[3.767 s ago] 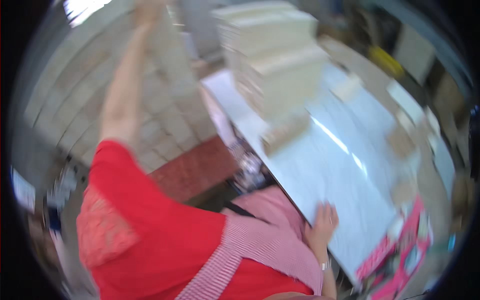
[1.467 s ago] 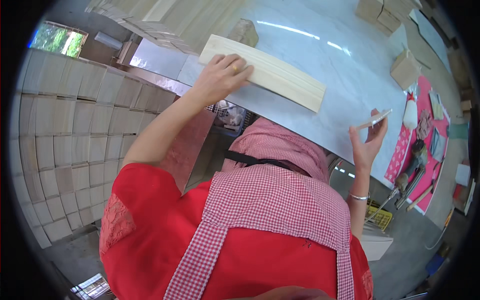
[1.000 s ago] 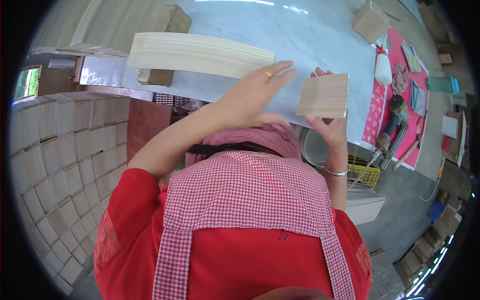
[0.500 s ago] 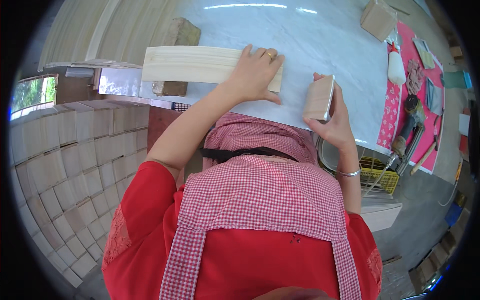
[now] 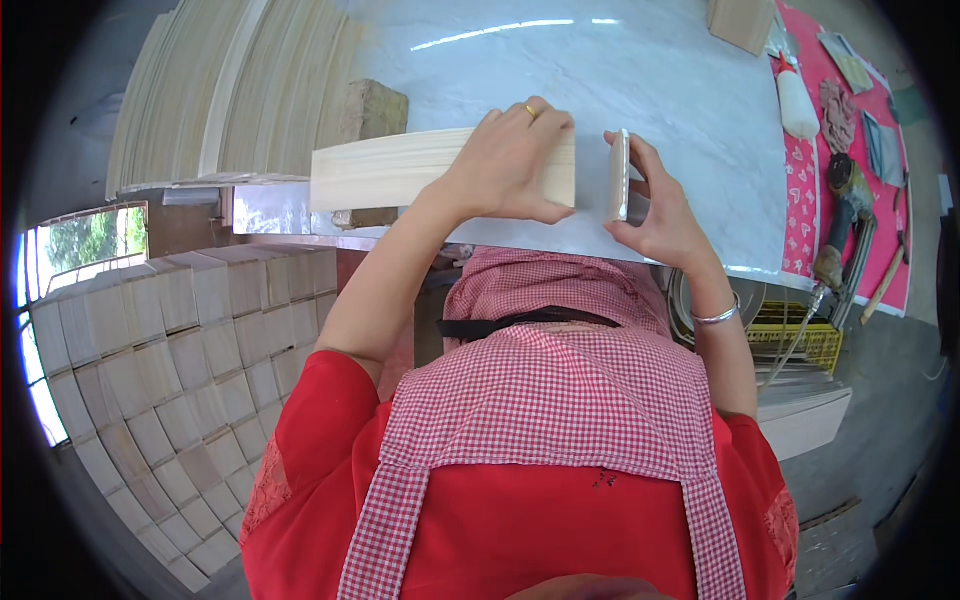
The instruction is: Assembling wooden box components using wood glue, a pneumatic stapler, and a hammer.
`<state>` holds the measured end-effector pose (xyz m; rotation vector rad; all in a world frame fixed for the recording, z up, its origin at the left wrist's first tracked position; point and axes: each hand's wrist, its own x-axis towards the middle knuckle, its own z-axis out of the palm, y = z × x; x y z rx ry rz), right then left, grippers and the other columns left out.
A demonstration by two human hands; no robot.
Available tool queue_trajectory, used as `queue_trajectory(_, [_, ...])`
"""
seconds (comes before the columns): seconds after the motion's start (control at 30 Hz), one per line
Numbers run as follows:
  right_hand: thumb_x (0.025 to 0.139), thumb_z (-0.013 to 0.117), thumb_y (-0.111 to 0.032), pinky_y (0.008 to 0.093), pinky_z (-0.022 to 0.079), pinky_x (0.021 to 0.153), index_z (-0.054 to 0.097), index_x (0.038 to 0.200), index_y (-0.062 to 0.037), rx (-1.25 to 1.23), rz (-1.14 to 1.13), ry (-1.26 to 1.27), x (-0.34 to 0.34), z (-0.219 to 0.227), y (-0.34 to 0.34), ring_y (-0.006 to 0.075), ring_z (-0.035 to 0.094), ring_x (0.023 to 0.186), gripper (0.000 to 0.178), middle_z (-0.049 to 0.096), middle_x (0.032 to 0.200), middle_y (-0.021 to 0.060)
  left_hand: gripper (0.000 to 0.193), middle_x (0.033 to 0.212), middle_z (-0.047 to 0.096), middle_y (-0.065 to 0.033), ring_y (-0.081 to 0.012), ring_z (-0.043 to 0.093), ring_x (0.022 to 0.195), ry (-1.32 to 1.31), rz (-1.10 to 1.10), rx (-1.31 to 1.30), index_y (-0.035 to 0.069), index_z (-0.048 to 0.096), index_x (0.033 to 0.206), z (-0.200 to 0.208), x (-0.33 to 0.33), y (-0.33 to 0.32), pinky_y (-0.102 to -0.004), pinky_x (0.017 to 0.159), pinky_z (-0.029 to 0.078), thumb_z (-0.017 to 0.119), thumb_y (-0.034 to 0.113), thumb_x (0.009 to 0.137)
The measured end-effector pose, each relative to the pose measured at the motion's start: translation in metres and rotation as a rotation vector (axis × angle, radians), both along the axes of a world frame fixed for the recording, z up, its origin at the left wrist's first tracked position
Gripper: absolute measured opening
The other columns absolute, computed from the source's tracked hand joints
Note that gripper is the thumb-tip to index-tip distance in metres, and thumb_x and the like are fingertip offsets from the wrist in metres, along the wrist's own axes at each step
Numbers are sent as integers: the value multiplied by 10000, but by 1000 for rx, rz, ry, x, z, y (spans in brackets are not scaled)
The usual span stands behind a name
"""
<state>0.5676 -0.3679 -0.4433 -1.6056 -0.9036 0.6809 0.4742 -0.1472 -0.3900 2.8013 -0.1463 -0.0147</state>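
My left hand [image 5: 512, 160] grips a long pale wooden board [image 5: 385, 168] near its right end, fingers over the far edge and thumb at the near one. The board's left part lies over a rough brown block [image 5: 378, 110]. My right hand [image 5: 660, 205] holds a short wooden panel [image 5: 617, 178] upright by its ends, between fingers and thumb. A white bead, apparently glue, runs along the panel's edge. A narrow gap separates the panel from the board's right end.
Long boards are stacked [image 5: 235, 90] at the far left. Below them rise rows of wooden boxes [image 5: 190, 370]. On a pink cloth [image 5: 800, 200] at the right lie a white glue bottle [image 5: 796, 105], a nail gun [image 5: 845, 215] and a hammer [image 5: 885, 285]. A yellow crate [image 5: 800, 335] stands below the table.
The right hand has turned the panel so its edge faces up, and brought it closer to the board. The left hand has tilted the board's right end to show its broad face. The view has shifted.
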Motion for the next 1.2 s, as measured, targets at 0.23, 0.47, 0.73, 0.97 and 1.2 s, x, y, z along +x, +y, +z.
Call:
queue_trajectory(0.23, [680, 742, -19, 451, 475, 1059, 343, 1422, -52, 85, 8, -48, -4, -7, 16, 345, 452, 1338, 844, 477, 1393, 180, 866, 1161, 553, -137, -329, 544, 1067, -135, -40, -156, 60, 531, 1261, 32, -2, -17, -420, 929, 415, 851, 423, 542])
queue_trajectory(0.47, [663, 742, -33, 437, 493, 1035, 347, 1408, -36, 80, 10, -88, -4, -8, 17, 379, 526, 1249, 843, 523, 1330, 218, 867, 1136, 560, -130, -322, 558, 1047, -140, 5, -180, 44, 548, 1242, 29, 4, -21, -418, 918, 424, 852, 420, 523])
queue_trajectory(0.73, [653, 738, -30, 432, 505, 1012, 351, 1406, -38, 75, 15, -94, -3, -11, 18, 392, 571, 1176, 846, 529, 1316, 225, 865, 1119, 564, -131, -320, 568, 1021, -126, 9, -176, 33, 549, 1233, 25, 6, -22, -416, 885, 446, 855, 408, 516])
queue_trajectory(0.97, [656, 736, -30, 429, 520, 984, 355, 1404, -33, 71, 11, -93, -3, -12, 18, 392, 581, 1160, 840, 534, 1304, 223, 856, 1114, 564, -130, -320, 572, 1010, -118, 5, -181, 33, 549, 1229, 24, 7, -22, -417, 879, 452, 854, 396, 517])
queue_trajectory(1.2, [658, 736, -31, 428, 527, 968, 360, 1398, -25, 92, 0, -127, -3, -14, 19, 391, 590, 1134, 830, 539, 1287, 221, 858, 1120, 562, -129, -322, 573, 1013, -99, 11, -176, 35, 547, 1236, 24, 8, -22, -420, 881, 453, 853, 393, 518])
